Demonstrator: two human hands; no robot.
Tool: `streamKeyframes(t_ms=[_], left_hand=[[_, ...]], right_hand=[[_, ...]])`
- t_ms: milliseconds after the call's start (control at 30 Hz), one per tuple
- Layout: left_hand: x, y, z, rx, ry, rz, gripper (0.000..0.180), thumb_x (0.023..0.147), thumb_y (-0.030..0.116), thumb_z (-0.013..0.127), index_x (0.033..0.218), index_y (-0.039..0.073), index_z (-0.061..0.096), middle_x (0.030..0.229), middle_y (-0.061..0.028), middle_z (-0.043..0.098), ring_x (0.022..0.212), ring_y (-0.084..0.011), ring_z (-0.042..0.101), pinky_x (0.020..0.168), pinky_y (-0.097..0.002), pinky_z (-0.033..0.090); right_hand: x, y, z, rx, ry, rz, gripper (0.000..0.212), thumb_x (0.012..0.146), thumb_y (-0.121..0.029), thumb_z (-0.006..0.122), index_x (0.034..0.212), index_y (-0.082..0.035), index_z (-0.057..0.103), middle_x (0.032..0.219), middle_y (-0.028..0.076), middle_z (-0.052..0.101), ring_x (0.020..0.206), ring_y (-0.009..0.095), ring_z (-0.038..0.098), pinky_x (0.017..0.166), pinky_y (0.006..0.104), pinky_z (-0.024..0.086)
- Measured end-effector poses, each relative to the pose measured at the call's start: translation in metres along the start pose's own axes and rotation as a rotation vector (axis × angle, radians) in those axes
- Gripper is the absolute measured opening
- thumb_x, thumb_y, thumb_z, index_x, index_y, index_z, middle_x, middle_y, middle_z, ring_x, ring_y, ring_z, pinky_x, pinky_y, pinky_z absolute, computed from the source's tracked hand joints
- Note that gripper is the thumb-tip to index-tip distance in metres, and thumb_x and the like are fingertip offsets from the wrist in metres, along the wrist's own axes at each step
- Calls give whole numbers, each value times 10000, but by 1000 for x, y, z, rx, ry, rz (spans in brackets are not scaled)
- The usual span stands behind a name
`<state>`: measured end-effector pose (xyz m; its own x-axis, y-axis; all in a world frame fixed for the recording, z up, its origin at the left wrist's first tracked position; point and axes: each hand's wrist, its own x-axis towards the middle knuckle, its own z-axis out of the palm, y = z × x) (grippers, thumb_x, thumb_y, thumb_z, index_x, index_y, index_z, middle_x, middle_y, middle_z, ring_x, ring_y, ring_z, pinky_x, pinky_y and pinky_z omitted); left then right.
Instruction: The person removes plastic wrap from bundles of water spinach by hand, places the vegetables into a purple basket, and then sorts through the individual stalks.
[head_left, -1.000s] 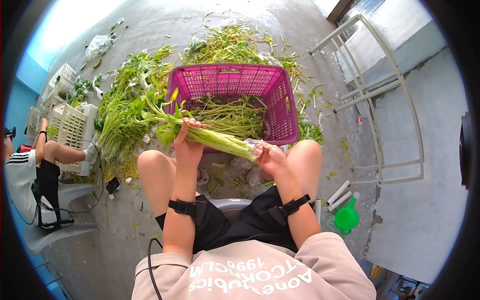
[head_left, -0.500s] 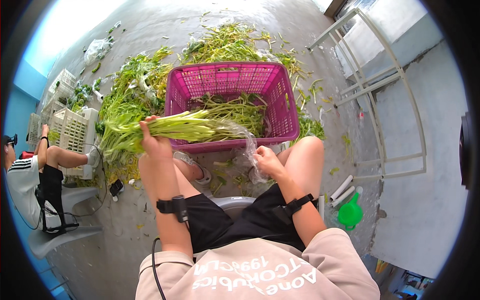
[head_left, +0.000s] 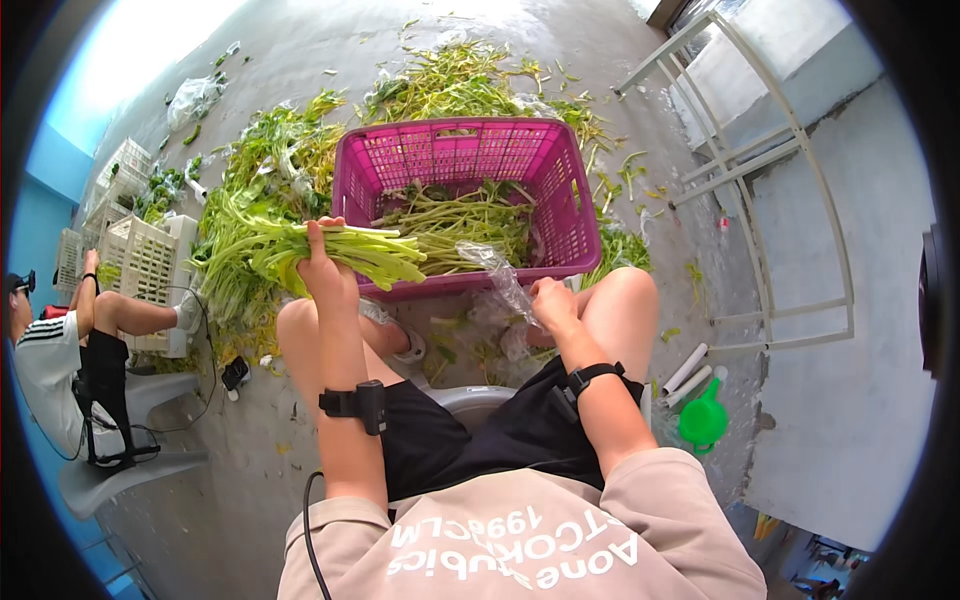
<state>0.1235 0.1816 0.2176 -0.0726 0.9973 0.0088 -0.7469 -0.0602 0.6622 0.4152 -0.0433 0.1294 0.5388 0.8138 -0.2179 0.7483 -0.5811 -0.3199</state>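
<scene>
My left hand (head_left: pixel 328 272) is closed round a bunch of celery (head_left: pixel 375 255), its pale stalk ends pointing right over the crate's near rim and its leaves hanging left. A strip of clear plastic wrap (head_left: pixel 497 268) stretches from my right hand (head_left: pixel 553 302), whose fingers are pinched on it; the wrap is apart from the bunch. In front of my knees stands a magenta plastic crate (head_left: pixel 565 165) with loose green stalks (head_left: pixel 480 225) lying inside.
Heaps of leafy greens (head_left: pixel 285 150) lie left of and behind the crate. At the right a metal frame (head_left: pixel 790 150) leans by the wall, near a green plastic scoop (head_left: pixel 703 420) and white tubes (head_left: pixel 685 370). Another person (head_left: pixel 60 355) sits at the left beside white crates (head_left: pixel 135 250).
The plastic wrap has come off the celery's stalk ends and trails from my right hand, which moved slightly right. My left hand shifted a little right and up with the bunch.
</scene>
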Motion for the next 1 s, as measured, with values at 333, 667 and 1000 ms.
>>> streamKeyframes(t_ms=[333, 667, 1000], left_hand=[[8, -81, 101, 1221, -727, 292, 489, 895, 346, 729, 1194, -8, 575, 1017, -176, 690, 947, -256, 675, 840, -401, 534], [-89, -134, 63, 1338, -1345, -208, 530, 874, 248, 735, 1319, 28, 548, 1095, -156, 618, 832, -220, 627, 720, -364, 504], [-117, -180, -13, 1157, -1143, -956, 94, 832, 69, 649, 884, -7, 633, 662, -32, 618, 521, -95, 585, 473, -257, 445]], right_hand=[[-15, -12, 29, -144, -421, 172, 290, 826, -98, 626, 1093, -34, 716, 1169, 191, 691, 1105, 339, 668, 889, 447, 560], [-11, -16, 22, 374, -335, 24, 273, 839, -179, 617, 1001, 27, 694, 1008, 279, 688, 990, 406, 680, 854, 485, 543], [-46, -3, -109, 533, -34, 7, 262, 877, -244, 673, 1060, -65, 729, 993, 137, 736, 883, 245, 723, 816, 372, 552]])
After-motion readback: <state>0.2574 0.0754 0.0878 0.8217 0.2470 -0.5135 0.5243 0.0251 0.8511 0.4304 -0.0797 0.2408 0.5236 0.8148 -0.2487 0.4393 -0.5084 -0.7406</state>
